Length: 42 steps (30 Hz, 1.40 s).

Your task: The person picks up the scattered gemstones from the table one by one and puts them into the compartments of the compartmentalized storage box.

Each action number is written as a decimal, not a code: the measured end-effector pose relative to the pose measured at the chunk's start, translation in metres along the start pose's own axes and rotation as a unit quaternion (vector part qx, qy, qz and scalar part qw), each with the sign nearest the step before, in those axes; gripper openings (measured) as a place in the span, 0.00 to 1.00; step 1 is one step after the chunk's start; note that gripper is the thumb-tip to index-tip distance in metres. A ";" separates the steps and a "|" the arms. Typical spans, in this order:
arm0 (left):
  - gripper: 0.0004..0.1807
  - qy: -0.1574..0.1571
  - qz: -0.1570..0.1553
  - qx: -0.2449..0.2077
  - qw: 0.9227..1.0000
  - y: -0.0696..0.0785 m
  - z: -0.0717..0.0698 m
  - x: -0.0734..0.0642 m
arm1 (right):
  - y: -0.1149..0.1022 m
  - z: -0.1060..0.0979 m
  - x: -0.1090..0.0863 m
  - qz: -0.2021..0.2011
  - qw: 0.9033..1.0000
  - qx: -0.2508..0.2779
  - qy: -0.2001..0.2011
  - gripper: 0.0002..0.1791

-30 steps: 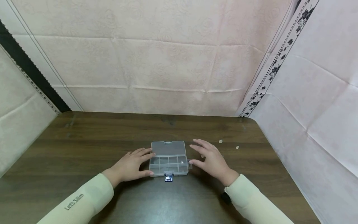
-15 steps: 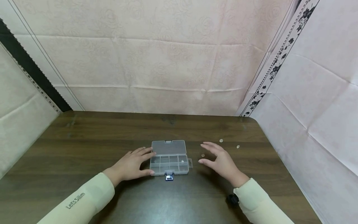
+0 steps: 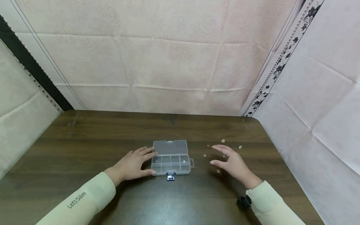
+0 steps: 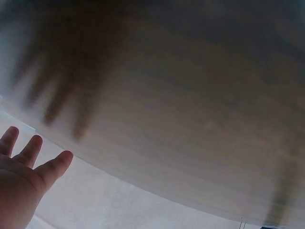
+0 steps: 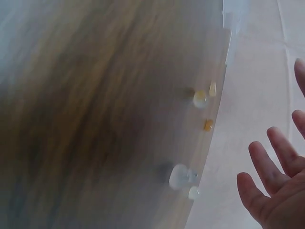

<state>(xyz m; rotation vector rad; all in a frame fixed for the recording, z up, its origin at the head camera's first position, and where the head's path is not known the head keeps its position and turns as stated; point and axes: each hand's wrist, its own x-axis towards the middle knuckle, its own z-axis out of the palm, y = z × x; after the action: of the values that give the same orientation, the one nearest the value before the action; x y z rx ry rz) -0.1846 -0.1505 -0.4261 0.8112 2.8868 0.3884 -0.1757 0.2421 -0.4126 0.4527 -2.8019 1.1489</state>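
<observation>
Fingers spread, a left hand (image 3: 130,166) touches the left edge of an open plastic box (image 3: 170,147), while a right hand (image 3: 234,164), thumb and fingers apart, hovers among small pieces (image 3: 204,155) right of the box. The step looks like handling loose pieces; lifting one would call for a light thumb-and-finger pinch.

1. Head cam's nicely bright and mostly crisp, pale cloth (image 3: 174,62) pretty evenly lit.
2. Whitish glare on the table (image 3: 166,209) near the bottom, plus soft dark shadows below the left hand (image 3: 132,165) and right hand (image 3: 234,164).
3. Left wrist cam: super dim, hazy, table edge visibly bowed.
4. Right wrist cam: wood grain smeared, small pieces (image 5: 179,177) all kinda fuzzy.
</observation>
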 end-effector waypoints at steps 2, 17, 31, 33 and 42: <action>0.43 0.001 0.001 0.000 1.000 0.000 0.000 0.001 | 0.004 -0.003 -0.001 0.012 1.000 0.004 -0.006 0.33; 0.43 0.001 0.002 0.002 1.000 0.000 0.001 0.001 | 0.022 -0.018 -0.013 0.042 0.999 -0.001 -0.020 0.31; 0.44 -0.003 -0.002 0.001 1.000 0.000 0.000 0.001 | 0.031 -0.027 -0.021 0.058 0.997 -0.007 -0.047 0.27; 0.44 -0.004 -0.002 0.002 1.000 0.000 0.001 0.001 | 0.032 -0.027 -0.021 0.062 0.997 -0.009 -0.053 0.26; 0.43 -0.004 -0.002 0.003 1.000 0.000 0.001 0.002 | 0.035 -0.027 -0.021 0.061 0.996 -0.007 -0.068 0.25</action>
<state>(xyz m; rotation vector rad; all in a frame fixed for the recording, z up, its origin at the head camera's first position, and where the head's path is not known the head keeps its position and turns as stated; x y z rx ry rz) -0.1859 -0.1497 -0.4267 0.8058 2.8843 0.3754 -0.1667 0.2891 -0.4209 0.3779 -2.9904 1.1619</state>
